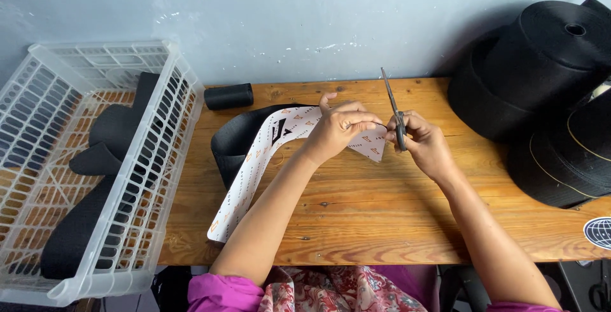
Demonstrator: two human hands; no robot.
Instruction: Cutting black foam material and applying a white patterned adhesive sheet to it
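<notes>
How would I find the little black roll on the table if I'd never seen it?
Start at the white plastic basket on the left of the wooden table. Just past its far right corner, by the wall, lies the small black roll. It is far smaller than the big black rolls stacked right.

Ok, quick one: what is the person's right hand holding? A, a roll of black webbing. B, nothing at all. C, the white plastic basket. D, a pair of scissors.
D: the right hand grips dark scissors, blades pointing up and away, at the end of the white printed strip that the left hand holds above the wooden table.
</notes>
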